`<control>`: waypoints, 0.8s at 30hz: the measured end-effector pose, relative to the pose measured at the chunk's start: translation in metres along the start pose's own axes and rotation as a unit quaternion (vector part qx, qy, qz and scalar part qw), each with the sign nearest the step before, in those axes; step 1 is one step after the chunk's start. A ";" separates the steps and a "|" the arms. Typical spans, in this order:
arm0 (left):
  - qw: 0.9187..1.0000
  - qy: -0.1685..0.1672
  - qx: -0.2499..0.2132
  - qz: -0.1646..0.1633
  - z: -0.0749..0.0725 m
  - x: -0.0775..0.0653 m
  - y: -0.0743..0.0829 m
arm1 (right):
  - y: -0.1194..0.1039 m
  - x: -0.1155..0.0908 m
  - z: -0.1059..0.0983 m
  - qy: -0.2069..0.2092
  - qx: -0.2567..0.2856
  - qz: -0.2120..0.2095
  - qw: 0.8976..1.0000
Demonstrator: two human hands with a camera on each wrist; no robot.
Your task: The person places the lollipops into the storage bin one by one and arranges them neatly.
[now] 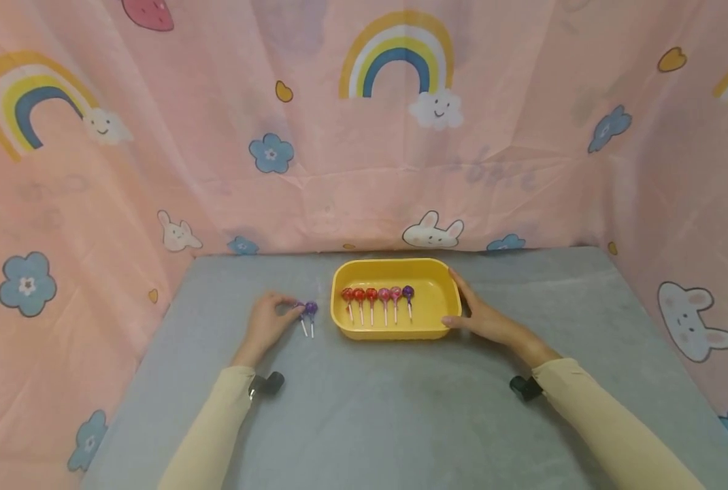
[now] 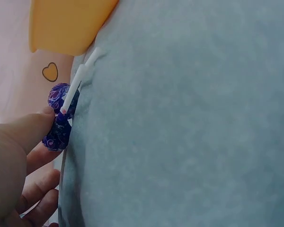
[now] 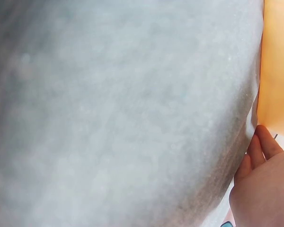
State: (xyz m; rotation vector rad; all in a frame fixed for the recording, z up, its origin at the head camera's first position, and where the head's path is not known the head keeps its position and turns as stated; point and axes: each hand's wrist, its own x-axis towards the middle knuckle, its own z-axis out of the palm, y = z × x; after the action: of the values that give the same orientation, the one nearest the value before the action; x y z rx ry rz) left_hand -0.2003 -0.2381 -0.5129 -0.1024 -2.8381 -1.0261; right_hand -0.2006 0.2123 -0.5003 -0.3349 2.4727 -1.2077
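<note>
My left hand (image 1: 270, 321) pinches a purple-wrapped lollipop (image 2: 57, 137) between thumb and forefinger, left of the yellow basin. A second purple lollipop (image 1: 311, 309) lies right beside it on the table, its white stick pointing toward me. Inside the yellow basin (image 1: 394, 335) several lollipops lie in a row, heads away from me: red ones (image 1: 360, 295) at the left, then pink ones (image 1: 384, 295), and one purple lollipop (image 1: 408, 292) at the right. My right hand (image 1: 483, 318) holds the basin's right end, thumb at the front corner and fingers along the outer side.
A grey cloth covers the table (image 1: 388, 415). Behind it and at both sides hangs a pink curtain (image 1: 352, 184) printed with rainbows, flowers and rabbits. The basin stands near the table's back edge.
</note>
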 end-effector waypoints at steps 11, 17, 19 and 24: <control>1.000 0.002 0.006 0.002 -0.003 -0.002 0.004 | -0.001 -0.002 -0.001 0.002 0.006 0.000 1.000; 0.999 0.011 -0.028 -0.010 -0.014 -0.002 0.014 | 0.001 -0.001 -0.001 0.002 0.006 0.000 1.000; 0.999 0.014 -0.042 -0.018 -0.018 0.000 0.019 | 0.001 -0.001 0.000 0.003 0.004 0.001 1.000; 0.997 0.030 -0.065 -0.026 -0.026 0.008 0.037 | 0.002 -0.001 0.000 0.002 0.002 -0.002 1.000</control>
State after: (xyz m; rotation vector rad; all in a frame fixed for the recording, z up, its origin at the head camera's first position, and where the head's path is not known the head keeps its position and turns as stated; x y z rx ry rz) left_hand -0.2019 -0.2262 -0.4680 -0.0094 -2.7312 -1.2040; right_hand -0.1995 0.2141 -0.5014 -0.3355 2.4729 -1.2165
